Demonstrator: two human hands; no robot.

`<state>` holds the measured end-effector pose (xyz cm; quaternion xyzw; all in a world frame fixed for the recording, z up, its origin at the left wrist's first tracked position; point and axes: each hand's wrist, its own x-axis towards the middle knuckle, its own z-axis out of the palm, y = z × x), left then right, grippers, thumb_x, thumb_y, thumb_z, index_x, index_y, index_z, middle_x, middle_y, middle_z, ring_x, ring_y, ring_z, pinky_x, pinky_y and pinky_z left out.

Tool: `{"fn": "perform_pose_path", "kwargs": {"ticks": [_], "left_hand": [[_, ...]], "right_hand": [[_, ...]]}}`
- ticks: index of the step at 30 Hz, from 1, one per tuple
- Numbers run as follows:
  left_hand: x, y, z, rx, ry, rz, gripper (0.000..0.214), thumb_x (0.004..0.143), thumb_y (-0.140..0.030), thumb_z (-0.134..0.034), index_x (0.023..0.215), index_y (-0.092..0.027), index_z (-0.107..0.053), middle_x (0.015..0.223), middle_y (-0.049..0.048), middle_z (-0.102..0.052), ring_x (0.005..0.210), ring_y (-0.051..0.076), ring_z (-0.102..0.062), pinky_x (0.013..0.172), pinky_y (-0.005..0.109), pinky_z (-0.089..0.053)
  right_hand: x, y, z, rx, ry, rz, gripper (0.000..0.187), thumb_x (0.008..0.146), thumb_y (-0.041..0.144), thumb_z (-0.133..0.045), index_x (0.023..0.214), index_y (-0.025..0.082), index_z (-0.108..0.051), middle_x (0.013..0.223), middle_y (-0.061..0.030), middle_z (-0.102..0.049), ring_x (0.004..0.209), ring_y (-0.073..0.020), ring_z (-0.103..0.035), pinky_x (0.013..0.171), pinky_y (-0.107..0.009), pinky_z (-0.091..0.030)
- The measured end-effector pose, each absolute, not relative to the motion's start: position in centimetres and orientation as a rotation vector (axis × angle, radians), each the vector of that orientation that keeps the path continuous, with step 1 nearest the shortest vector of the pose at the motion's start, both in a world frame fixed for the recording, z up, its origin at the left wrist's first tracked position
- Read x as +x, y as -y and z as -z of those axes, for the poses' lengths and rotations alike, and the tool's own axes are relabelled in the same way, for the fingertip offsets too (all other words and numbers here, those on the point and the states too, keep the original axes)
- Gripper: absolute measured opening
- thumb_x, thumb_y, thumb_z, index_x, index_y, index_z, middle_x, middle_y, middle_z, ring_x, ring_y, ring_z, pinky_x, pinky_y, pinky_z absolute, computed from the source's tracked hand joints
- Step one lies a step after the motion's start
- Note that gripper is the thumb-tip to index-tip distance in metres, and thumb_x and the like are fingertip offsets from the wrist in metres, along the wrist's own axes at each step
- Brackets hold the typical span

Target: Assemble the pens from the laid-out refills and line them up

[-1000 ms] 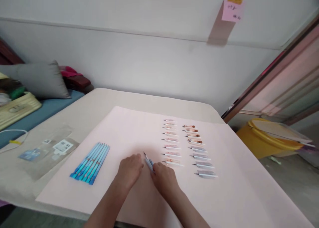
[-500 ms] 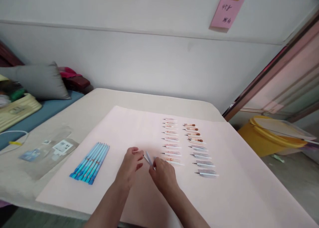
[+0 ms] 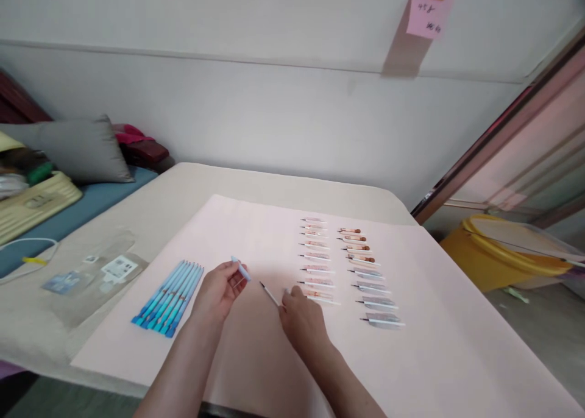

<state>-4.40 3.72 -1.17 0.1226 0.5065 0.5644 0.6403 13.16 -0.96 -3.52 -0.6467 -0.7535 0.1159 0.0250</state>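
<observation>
Head view: at lower centre, left hand (image 3: 220, 287) pinches a pale tube (image 3: 241, 269); right hand (image 3: 302, 317) grips a slim rod (image 3: 269, 293), which slants up-left, its tip apart from the tube.

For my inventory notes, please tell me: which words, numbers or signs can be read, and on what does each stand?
"45", then "g" or "8": handwritten on the squarish pink paper note; second line unclear.
Too small: print on the rectangular white paper label.
Too blurred: mark on the pale yellow, ribbed box.
Any print elsewhere is too small.
</observation>
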Motion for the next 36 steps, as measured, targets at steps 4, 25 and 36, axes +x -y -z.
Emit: {"fn": "perform_pose_path", "kwargs": {"ticks": [4,25,36], "left_hand": [[-4.5,-3.5,0.5,0.195,-1.093,-1.324,0.007,0.075,-0.006,-0.057,0.079,-0.011,-0.058,0.075,0.0078,-0.063,0.063,0.012,-0.062,0.053,0.021,-0.051],[-4.8,-3.7,0.2,0.140,-1.117,-1.441,0.006,0.077,-0.006,-0.055,0.076,-0.012,-0.056,0.070,0.0071,-0.063,0.057,0.013,-0.062,0.049,0.021,-0.051],[-4.8,-3.6,-0.2,0.202,-1.136,-1.443,0.007,0.075,-0.006,-0.055,0.076,-0.013,-0.054,0.068,0.0053,-0.063,0.056,0.012,-0.061,0.050,0.021,-0.050]], "right_hand": [[11.6,1.3,4.9,-1.970,2.496,-0.311,0.029,0.077,0.002,-0.040,0.091,0.013,-0.063,0.109,-0.0168,-0.056,0.073,-0.0197,-0.064,0.058,-0.028,-0.041],[12.4,3.0,2.2,-1.487,2.101,-0.455,0.015,0.084,0.017,-0.042,0.077,0.018,-0.055,0.062,0.0003,-0.059,0.053,-0.0117,-0.052,0.051,-0.021,-0.028],[12.5,3.1,1.6,-1.484,2.059,-0.516,0.016,0.084,0.018,-0.041,0.075,0.019,-0.054,0.058,0.0011,-0.056,0.049,-0.0107,-0.048,0.051,-0.019,-0.029]]}}
